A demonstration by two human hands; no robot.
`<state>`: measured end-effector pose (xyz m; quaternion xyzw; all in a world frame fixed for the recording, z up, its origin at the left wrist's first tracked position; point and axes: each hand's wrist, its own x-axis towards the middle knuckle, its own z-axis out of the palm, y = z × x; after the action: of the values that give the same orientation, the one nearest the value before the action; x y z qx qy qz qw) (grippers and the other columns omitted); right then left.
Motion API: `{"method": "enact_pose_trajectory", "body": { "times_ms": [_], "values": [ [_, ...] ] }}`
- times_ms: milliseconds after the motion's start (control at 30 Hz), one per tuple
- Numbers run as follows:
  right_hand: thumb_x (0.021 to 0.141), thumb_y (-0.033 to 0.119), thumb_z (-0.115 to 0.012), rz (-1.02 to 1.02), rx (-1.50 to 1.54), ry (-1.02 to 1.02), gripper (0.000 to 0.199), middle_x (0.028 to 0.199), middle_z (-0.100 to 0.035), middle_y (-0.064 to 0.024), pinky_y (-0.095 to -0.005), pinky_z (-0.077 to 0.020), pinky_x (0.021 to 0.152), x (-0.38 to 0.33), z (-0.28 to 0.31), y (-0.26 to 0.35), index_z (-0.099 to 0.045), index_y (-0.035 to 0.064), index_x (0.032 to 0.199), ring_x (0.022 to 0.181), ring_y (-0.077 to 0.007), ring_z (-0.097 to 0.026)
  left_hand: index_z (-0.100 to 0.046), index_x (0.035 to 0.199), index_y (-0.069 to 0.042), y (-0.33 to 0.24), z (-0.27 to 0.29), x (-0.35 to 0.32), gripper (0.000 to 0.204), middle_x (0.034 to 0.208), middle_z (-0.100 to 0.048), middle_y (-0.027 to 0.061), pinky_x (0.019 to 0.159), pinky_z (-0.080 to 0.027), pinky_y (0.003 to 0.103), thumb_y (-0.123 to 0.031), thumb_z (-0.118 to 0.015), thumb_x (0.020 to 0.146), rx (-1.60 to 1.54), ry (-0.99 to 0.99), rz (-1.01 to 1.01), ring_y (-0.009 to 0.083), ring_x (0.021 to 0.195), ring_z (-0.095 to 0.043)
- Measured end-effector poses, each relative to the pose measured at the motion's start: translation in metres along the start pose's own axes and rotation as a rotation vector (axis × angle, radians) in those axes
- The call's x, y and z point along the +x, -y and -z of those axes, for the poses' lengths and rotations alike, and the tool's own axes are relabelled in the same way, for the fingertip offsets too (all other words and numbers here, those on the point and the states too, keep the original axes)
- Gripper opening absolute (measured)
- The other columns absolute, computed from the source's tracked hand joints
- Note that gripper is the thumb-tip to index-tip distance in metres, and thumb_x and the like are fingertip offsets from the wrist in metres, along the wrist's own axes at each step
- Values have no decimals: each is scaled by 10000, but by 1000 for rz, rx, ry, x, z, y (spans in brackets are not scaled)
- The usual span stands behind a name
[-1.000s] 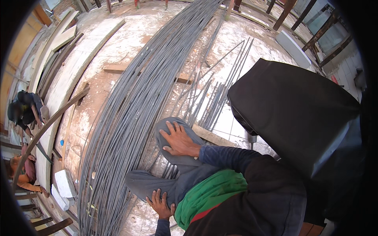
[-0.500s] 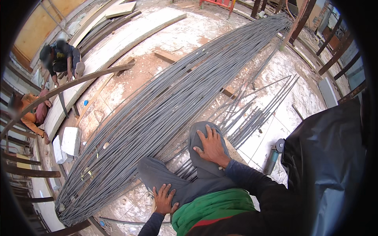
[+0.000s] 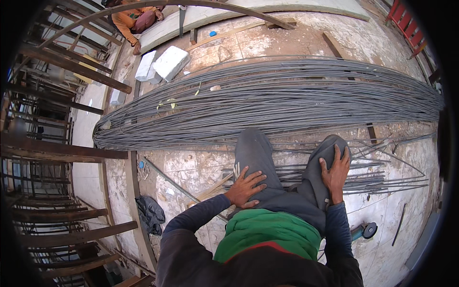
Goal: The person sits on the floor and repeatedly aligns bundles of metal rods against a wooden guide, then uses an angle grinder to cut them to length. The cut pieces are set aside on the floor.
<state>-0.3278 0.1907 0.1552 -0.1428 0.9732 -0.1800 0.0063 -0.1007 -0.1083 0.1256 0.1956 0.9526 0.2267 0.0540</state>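
Note:
My left hand (image 3: pixel 246 188) lies on my left thigh, its fingers spread over the grey trousers (image 3: pixel 260 158). On my right knee rests my right hand (image 3: pixel 336 173), fingers apart and nothing in it. Just beyond my knees stretches a long bundle of thin steel bars (image 3: pixel 267 103), bunched at both ends and bulging in the middle. Shorter cut bars (image 3: pixel 363 179) lie beneath and beside my legs, their middle partly hidden by my knees. An angle grinder (image 3: pixel 366 230) with a teal body lies on the floor beside my right forearm.
Dark wooden posts (image 3: pixel 67 152) crowd the left side. White blocks (image 3: pixel 171 63) sit beyond the bundle, near a long pale plank (image 3: pixel 229 13). A co-worker in an orange sleeve (image 3: pixel 125 29) crouches at the far left. A red barrier (image 3: pixel 406 26) stands far right; a black plastic bag (image 3: pixel 150 214) lies left.
My view has swung left, so the bar bundle runs across the picture and more posts show. Both hands remain on my legs. The second co-worker has left the view.

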Motion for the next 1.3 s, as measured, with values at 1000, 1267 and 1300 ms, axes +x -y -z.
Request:
{"method": "enact_pose_trajectory", "body": {
  "times_ms": [1000,1267,1300],
  "values": [
    [862,303,-723,101,80,-62,687,1452,-342,-331,-526,-355,1086,-18,5,11,-418,66,1430,1337,-507,-372,-567,1296,-6,223,-107,29,456,1276,-603,232,943,-474,445,-255,-645,921,-691,-968,1262,415,1143,-595],
    [855,304,-733,30,138,-87,672,1455,-347,-321,-521,-347,1092,-25,14,10,-437,72,1412,1342,-504,-370,-696,1040,-129,199,-66,18,205,1079,-666,80,863,-488,487,-172,-562,892,316,-125,983,285,1058,-635],
    [855,308,-733,15,155,-83,672,1455,-347,-318,-521,-347,1092,-26,17,9,-438,73,1411,1342,-501,-370,-695,1032,-136,198,-62,19,195,1076,-667,71,876,-479,485,-177,-559,898,398,-74,957,276,1063,-625]
  ]
}}
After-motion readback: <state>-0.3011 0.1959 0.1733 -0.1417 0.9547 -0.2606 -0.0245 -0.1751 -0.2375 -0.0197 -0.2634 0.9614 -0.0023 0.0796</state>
